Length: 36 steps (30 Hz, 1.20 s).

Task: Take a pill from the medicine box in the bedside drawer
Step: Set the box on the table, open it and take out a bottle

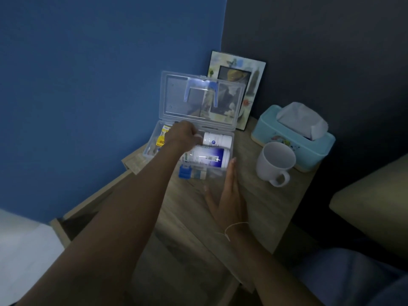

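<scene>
Medicine box (154,138), clear plastic with its lid (202,96) propped upright, sits on the bedside surface (260,199) near the blue wall. Inside lie 2 white bottles: a smaller one (217,139) at the back and a larger one (207,159) with a blue label and barcode in front. The left hand (182,138) reaches into the box with fingers curled at the smaller bottle's end; whether it grips yet, I cannot tell. The right hand (229,195) is flat and spread, bracing the box's near corner. Both bottles look light, rigid and smooth, best taken around the body. Label print is too blurred to read; a yellow packet (160,141) shows "00".
</scene>
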Each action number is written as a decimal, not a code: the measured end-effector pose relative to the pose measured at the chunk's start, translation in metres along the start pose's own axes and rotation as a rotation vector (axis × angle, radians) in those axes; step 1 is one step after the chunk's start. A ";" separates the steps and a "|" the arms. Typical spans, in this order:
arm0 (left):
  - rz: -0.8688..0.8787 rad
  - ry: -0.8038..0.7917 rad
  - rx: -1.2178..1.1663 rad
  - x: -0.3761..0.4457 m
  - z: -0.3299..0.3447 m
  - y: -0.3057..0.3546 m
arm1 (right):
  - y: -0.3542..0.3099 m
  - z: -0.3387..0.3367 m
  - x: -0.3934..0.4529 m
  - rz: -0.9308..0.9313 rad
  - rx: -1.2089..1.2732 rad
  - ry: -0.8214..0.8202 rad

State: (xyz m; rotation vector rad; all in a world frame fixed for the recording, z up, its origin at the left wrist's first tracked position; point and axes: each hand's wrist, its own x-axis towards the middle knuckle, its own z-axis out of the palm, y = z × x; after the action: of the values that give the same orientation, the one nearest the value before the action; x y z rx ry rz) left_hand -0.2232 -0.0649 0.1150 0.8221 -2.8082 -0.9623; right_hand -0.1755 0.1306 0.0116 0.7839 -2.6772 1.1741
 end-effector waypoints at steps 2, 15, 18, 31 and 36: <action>-0.019 -0.012 -0.005 0.003 0.001 0.001 | 0.000 0.000 0.000 -0.011 -0.006 0.002; -0.028 0.228 -0.217 -0.020 -0.015 0.011 | -0.003 -0.003 0.001 -0.023 0.005 0.000; 0.022 0.272 -0.346 -0.053 -0.021 0.009 | -0.004 -0.004 0.001 -0.015 0.023 -0.023; 0.079 0.009 -0.470 -0.196 0.007 -0.016 | -0.030 -0.043 -0.066 0.241 0.411 -0.123; 0.007 0.005 -0.630 -0.237 0.033 -0.021 | -0.052 -0.059 -0.075 0.691 1.010 -0.342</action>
State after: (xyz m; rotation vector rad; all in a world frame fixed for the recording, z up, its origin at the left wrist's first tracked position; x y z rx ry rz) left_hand -0.0181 0.0591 0.1026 0.7090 -2.2582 -1.6949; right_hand -0.0908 0.1747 0.0638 0.0487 -2.5350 2.8825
